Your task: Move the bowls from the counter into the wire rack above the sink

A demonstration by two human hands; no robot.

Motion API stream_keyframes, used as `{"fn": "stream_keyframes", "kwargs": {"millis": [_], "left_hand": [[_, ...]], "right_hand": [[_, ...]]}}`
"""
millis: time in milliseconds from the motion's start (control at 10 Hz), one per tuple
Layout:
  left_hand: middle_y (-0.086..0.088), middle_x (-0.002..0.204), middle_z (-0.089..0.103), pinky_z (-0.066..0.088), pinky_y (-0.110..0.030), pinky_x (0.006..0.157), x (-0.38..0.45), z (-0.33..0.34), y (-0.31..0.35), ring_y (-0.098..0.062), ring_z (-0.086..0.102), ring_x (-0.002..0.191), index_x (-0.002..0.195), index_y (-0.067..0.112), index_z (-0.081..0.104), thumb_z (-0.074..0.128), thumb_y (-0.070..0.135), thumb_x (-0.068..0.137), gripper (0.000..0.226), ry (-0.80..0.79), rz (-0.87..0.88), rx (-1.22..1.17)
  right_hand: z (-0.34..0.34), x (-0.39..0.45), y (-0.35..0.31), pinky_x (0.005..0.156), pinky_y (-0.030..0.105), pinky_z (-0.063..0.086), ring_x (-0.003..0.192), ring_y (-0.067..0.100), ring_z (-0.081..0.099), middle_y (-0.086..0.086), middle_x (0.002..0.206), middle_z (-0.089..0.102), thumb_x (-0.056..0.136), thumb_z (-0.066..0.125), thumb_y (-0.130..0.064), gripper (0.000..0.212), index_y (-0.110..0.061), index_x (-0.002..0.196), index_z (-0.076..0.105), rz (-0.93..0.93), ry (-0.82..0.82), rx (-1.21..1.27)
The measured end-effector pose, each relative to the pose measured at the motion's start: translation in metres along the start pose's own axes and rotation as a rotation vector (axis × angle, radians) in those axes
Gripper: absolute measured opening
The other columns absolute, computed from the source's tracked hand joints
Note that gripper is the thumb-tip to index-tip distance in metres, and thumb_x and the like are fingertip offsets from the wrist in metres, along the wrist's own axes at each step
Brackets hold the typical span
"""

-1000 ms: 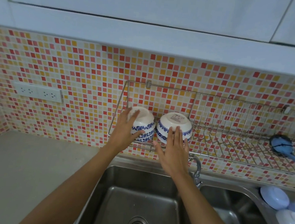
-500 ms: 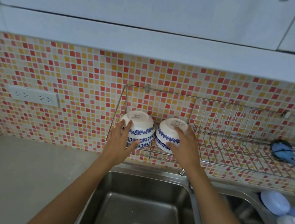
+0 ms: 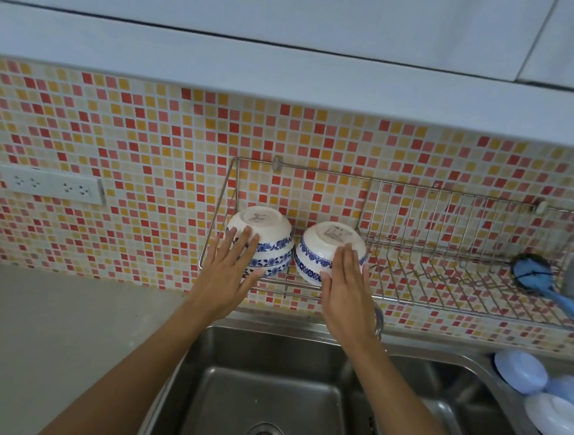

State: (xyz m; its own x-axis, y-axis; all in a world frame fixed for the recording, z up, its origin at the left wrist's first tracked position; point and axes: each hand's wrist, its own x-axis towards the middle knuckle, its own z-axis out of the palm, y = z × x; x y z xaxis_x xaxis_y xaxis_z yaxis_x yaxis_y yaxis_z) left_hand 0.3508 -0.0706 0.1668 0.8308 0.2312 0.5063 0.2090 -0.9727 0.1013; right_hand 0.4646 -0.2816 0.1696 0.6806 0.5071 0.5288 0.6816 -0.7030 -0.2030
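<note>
Head view: both bowl stacks sit upside down in the left end of the wire rack (image 3: 446, 264). The left hand (image 3: 229, 274) lies flat, fingers apart, against the left bowls (image 3: 270, 236). The right hand (image 3: 345, 290), half a second ago cupped over the right bowl (image 3: 320, 251), now rests flat and unclenched on it. Release appears under way; the visible tabletop (image 3: 46, 329) holds no bowls.

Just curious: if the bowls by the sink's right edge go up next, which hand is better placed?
Probably the right hand: those pale bowls lie on its side, and it rests open.
</note>
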Motion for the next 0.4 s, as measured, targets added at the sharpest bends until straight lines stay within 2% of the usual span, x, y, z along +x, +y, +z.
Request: {"fn": "stream_keyframes", "kwargs": {"millis": [100, 300, 400], "left_hand": [[0.000, 0.159, -0.009, -0.021, -0.036, 0.116, 0.000, 0.000, 0.002, -0.020, -0.010, 0.147, 0.151, 0.022, -0.001, -0.002, 0.063, 0.092, 0.072, -0.001, -0.012, 0.045], [-0.001, 0.157, -0.017, -0.011, -0.042, 0.116, -0.001, -0.002, 0.007, -0.023, -0.014, 0.145, 0.149, 0.021, -0.010, -0.013, 0.065, 0.086, 0.077, -0.052, -0.073, 0.025], [-0.004, 0.157, -0.019, -0.016, -0.042, 0.116, -0.019, 0.000, 0.013, -0.026, -0.016, 0.145, 0.149, 0.021, -0.011, -0.014, 0.067, 0.084, 0.080, -0.059, -0.127, -0.004]], "right_hand": [[-0.002, 0.001, 0.001, 0.120, 0.039, -0.001, 0.149, 0.021, 0.005, 0.009, 0.161, 0.007, 0.102, 0.014, -0.042, 0.061, -0.009, 0.152, 0.005, 0.019, -0.049, -0.018], [-0.006, 0.002, -0.003, 0.119, 0.037, -0.004, 0.149, 0.019, -0.004, 0.007, 0.162, -0.002, 0.103, 0.011, -0.040, 0.060, -0.010, 0.152, -0.003, 0.035, -0.130, -0.050], [-0.014, -0.014, -0.009, 0.118, 0.035, -0.005, 0.149, 0.019, -0.004, 0.007, 0.162, -0.003, 0.103, 0.014, -0.040, 0.059, -0.011, 0.152, 0.001, 0.021, -0.139, -0.053]]}}
